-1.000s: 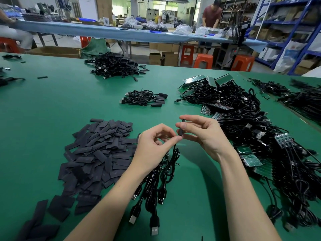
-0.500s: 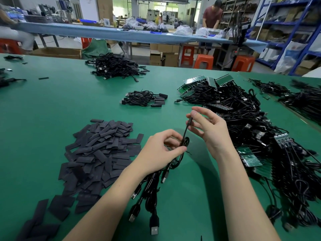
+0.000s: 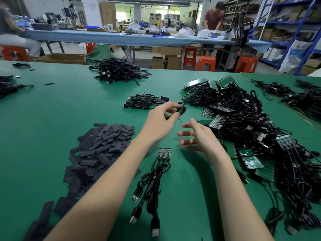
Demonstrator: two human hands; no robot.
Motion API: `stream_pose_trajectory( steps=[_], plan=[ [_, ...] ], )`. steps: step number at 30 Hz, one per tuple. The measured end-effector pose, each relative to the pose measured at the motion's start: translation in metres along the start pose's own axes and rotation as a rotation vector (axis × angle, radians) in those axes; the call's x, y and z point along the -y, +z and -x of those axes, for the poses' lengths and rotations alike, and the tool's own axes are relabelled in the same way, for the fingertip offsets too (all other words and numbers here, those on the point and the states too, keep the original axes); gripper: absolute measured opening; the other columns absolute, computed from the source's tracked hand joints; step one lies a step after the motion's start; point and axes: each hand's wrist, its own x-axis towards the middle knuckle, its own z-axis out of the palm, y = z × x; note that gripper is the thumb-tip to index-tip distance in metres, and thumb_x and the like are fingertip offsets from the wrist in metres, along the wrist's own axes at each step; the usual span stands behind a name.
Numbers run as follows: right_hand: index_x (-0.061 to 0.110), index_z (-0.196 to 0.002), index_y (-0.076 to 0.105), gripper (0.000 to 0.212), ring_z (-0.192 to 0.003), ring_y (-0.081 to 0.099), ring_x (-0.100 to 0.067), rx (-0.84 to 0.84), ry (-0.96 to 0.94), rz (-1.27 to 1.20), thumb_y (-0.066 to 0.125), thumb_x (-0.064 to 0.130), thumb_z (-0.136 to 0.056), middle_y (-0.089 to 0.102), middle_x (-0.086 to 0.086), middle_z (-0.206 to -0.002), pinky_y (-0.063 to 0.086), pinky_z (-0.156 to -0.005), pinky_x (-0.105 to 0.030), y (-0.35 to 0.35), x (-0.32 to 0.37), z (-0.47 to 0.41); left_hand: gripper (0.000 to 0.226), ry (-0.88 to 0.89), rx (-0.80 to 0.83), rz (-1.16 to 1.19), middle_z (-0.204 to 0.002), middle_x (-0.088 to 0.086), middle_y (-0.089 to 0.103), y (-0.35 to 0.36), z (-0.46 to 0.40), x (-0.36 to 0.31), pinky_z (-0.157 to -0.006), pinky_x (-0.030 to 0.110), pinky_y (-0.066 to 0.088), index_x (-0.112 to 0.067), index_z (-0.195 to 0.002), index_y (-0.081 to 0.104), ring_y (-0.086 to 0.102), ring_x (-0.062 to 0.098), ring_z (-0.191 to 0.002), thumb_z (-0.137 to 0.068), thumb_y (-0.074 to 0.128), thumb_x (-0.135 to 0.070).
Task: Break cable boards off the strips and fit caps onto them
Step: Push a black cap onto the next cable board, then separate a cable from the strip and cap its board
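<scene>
- Your left hand [image 3: 160, 121] is raised over the worktop [image 3: 60, 110], its fingers [image 3: 171, 105] curled round a coiled black cable [image 3: 181, 110]. It points toward the small bundle of cables [image 3: 145, 101] just beyond, which looks like the place for finished pieces. Whether this cable's board already wears a cap cannot be told: that end is hidden in your grip.
- Your right hand [image 3: 198, 138] hangs beside the left, fingers spread and loose, holding nothing. That leaves it free, probably for the next piece.
- A short strip of boards [image 3: 164, 152] lies on the worktop right below your hands, its cables [image 3: 152, 181] trailing toward you with their plugs [image 3: 137, 197] nearest your body. It lies apart from every pile, within easy reach of both hands, so it is likely the strip you are breaking from.
- The pile of flat dark caps [image 3: 102, 145] sits on your left, near your left forearm, so that hand can pick one without crossing over.
- The big heap of unbroken strips and cables [image 3: 251, 136] is on your right, touching nothing you hold; stock comes in from that side and finished cables go forward.
- A larger heap of cables [image 3: 118, 71] lies well beyond, near the far edge.
- Mind the loose coil: in a light grip it may spring open and snag the bundle as you set it down.
</scene>
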Motion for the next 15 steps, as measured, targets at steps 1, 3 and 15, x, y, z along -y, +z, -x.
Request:
stream_pose_trajectory(
  steps=[1,3,15],
  plan=[
    [0.014,-0.111,0.064,0.041,-0.063,0.067,-0.021,0.015,0.015,0.027,0.040,0.047,-0.106,0.076,-0.010,-0.098,0.053,-0.059,-0.027,0.001,-0.001,0.000,0.020,0.023,0.013,-0.150,-0.100,-0.010,0.069,-0.005,-0.012,0.002,-0.087,0.027,0.050,-0.031,-0.114,0.068,0.063,0.007,-0.087,-0.096,0.062,-0.023],
    [0.012,-0.111,0.064,0.041,-0.063,0.066,-0.021,0.039,0.030,0.097,0.041,0.046,-0.106,0.074,-0.010,-0.096,0.053,-0.061,-0.027,0.003,-0.004,-0.001,0.026,0.058,0.050,-0.539,-0.114,-0.003,0.068,-0.016,-0.036,0.010,-0.099,0.040,0.045,-0.031,-0.122,0.065,0.062,0.021,-0.108,-0.098,0.058,-0.026],
    [0.019,-0.105,0.068,0.033,-0.068,0.067,-0.014,0.057,-0.026,0.205,0.049,0.046,-0.103,0.077,-0.003,-0.093,0.056,-0.066,-0.023,0.001,-0.013,-0.005,0.030,-0.172,0.270,-0.920,-0.120,0.015,0.056,-0.015,-0.082,0.081,-0.086,0.043,0.045,-0.008,-0.122,0.050,0.054,0.034,-0.110,-0.097,0.053,-0.025]
  ],
)
